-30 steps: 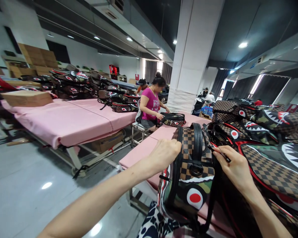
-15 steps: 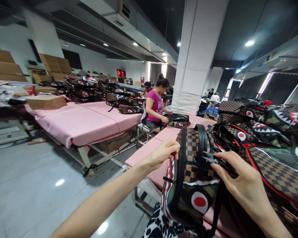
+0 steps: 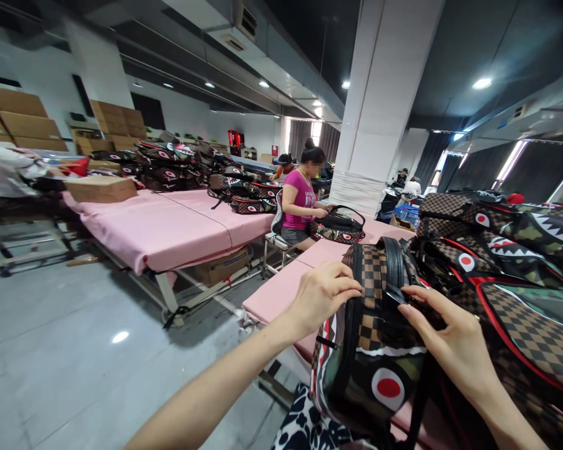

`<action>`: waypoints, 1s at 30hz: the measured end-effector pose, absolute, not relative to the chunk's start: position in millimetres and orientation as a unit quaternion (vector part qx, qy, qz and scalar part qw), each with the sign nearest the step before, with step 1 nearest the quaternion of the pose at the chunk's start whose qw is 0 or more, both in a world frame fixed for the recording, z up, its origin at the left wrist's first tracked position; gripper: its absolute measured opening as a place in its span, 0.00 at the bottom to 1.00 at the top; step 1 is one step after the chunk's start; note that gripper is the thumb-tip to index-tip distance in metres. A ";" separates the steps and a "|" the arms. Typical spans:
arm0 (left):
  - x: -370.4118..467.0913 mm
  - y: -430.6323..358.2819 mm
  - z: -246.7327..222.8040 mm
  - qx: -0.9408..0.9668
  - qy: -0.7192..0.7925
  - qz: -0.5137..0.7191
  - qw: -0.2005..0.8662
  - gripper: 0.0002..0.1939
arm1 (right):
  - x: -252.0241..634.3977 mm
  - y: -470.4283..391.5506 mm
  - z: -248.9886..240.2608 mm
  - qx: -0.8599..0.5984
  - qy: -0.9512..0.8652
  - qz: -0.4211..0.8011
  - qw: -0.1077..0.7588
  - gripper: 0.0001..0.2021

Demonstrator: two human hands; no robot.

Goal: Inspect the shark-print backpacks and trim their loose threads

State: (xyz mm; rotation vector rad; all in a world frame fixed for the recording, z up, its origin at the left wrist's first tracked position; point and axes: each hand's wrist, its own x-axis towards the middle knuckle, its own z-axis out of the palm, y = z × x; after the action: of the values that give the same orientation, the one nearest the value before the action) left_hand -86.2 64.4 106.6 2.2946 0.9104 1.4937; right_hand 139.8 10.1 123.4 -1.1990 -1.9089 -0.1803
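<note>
Both angled inward: left hand (image 3: 321, 297) pinched at backpack (image 3: 370, 340), right hand (image 3: 455, 331) gripping snips (image 3: 395, 297).

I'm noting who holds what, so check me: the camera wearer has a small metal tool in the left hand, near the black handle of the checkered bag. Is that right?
Not quite: the small metal tool is in the right hand, not the left hand, as the head view shows. It is indeed near the black handle of the checkered bag.
</note>
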 end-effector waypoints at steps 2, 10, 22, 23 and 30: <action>-78.1 63.3 108.4 0.828 0.326 0.454 0.037 0.07 | 141.0 11.7 120.8 -0.486 -0.757 -0.058 0.433 0.13; -75.3 74.5 127.4 0.768 0.378 0.476 0.203 0.09 | 151.3 8.8 113.2 -0.495 -0.746 -0.001 0.446 0.13; -67.2 72.4 113.0 0.628 0.341 0.450 0.536 0.16 | 138.0 1.2 124.3 -0.441 -0.782 -0.191 0.398 0.08; -65.2 69.1 108.5 0.613 0.328 0.440 0.568 0.18 | 134.3 0.5 126.2 -0.434 -0.781 -0.225 0.390 0.08; -66.0 69.5 97.7 0.525 0.274 0.449 0.669 0.21 | 111.4 -0.5 138.2 -0.422 -0.780 -0.357 0.293 0.07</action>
State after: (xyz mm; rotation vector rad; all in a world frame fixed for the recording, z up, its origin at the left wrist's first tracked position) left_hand -66.0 69.5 97.7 1.1846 0.6186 1.0131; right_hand 111.4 -0.5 138.2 -1.1248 -2.0773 -0.9507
